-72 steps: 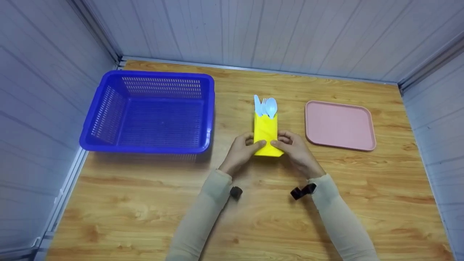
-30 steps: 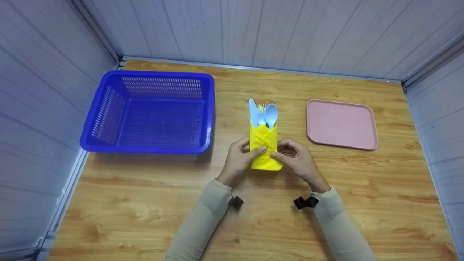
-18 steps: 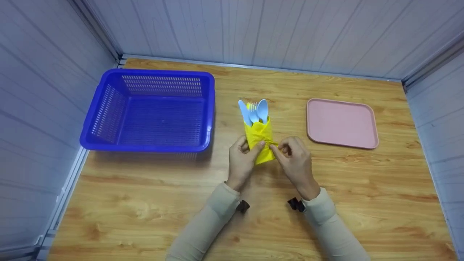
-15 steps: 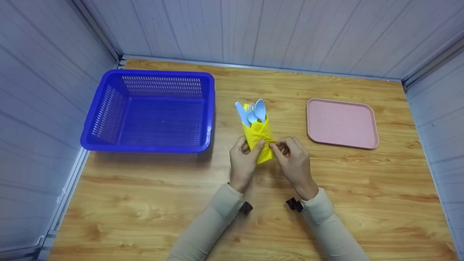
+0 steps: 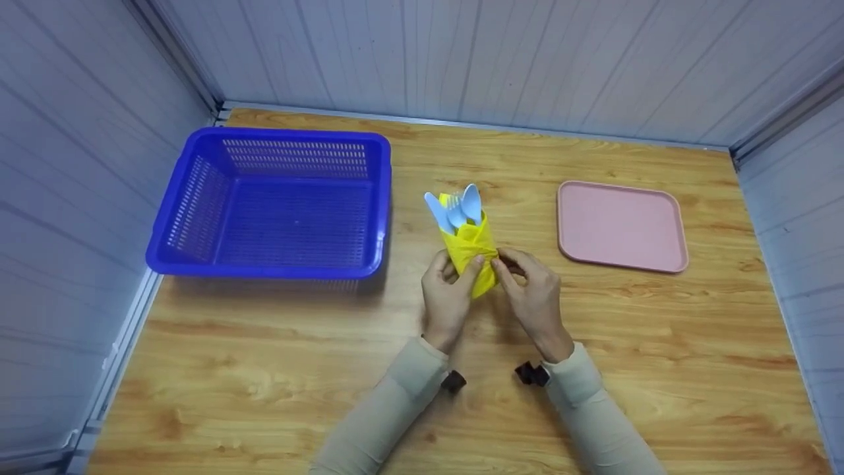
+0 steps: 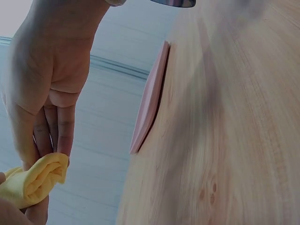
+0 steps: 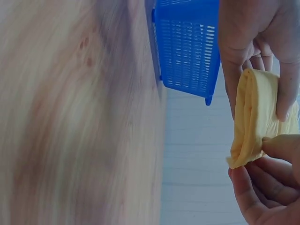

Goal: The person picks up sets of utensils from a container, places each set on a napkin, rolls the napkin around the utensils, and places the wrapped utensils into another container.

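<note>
A yellow napkin point(image 5: 467, 245), folded into a pouch, carries a light blue knife point(image 5: 437, 211), fork point(image 5: 455, 214) and spoon point(image 5: 471, 203), whose ends stick out at the far side. The bundle leans to the left. My left hand point(image 5: 447, 297) grips its left side, thumb across the front. At the right edge, the thumb and fingertips of my right hand point(image 5: 535, 300) pinch gathered napkin, where creases meet. In the right wrist view the layered lower end of the napkin point(image 7: 255, 115) shows between both hands; the cutlery's lower ends are hidden inside.
A blue slatted basket point(image 5: 264, 270) stands on the wooden table point(image 5: 264, 369) at the left, with nothing visible inside. To the right lies a pink tray point(image 5: 621, 225). Pale panel walls point(image 5: 422, 59) enclose the back and sides.
The bundle has come nearer the person, and its cutlery end has swung left. My right hand has shifted from holding the napkin's side to pinching its edge, and creases have appeared across the front.
</note>
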A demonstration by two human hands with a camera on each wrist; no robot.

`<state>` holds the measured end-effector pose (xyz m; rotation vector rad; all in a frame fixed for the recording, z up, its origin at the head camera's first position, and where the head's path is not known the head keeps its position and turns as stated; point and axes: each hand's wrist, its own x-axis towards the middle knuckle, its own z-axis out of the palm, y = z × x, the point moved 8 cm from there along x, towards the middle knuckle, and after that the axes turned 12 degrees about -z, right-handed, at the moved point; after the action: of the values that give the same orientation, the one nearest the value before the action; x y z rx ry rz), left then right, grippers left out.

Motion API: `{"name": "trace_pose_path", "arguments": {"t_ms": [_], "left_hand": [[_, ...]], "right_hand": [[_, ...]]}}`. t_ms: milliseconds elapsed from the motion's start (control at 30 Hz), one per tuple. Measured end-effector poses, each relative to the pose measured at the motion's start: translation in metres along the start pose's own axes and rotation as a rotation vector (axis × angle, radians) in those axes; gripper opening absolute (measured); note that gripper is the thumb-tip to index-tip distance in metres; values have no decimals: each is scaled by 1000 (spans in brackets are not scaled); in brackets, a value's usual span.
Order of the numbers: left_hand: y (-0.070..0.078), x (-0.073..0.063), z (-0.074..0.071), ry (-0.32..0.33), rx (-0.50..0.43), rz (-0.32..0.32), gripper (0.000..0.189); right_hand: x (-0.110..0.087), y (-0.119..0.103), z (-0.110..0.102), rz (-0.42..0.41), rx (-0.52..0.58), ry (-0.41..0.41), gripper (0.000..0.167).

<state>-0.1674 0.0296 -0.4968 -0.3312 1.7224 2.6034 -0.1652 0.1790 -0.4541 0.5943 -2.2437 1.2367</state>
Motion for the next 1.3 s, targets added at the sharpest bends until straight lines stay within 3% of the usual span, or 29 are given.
{"name": "trace_pose_path", "arguments": {"t_ms": [167,267,367,533,667,867,1067,1300], "left_hand": [[1,8,-1,-121,-7,-41,32],[1,16,-2,-224,52,-100,35],[-2,22,-2,-316,99,-185,37],[-10,24,0,-392,59,-318,38],[-12,23,4,-447,23,-372,42],[-11,21,7,-533,70,-373,51],[-11,23,4,-517,130,-329,51],[-10,23,5,-521,119,-307,53]], "right_hand": [[-3,15,2,173,228,-60,22],[-7,25,4,290,396,-123,21],[-12,29,5,340,515,-180,18],[-19,29,5,334,563,-188,15],[-20,29,3,325,523,-156,12],[-20,29,1,344,488,-129,12],[-22,30,3,358,546,-134,17],[-25,32,6,379,638,-116,20]]}}
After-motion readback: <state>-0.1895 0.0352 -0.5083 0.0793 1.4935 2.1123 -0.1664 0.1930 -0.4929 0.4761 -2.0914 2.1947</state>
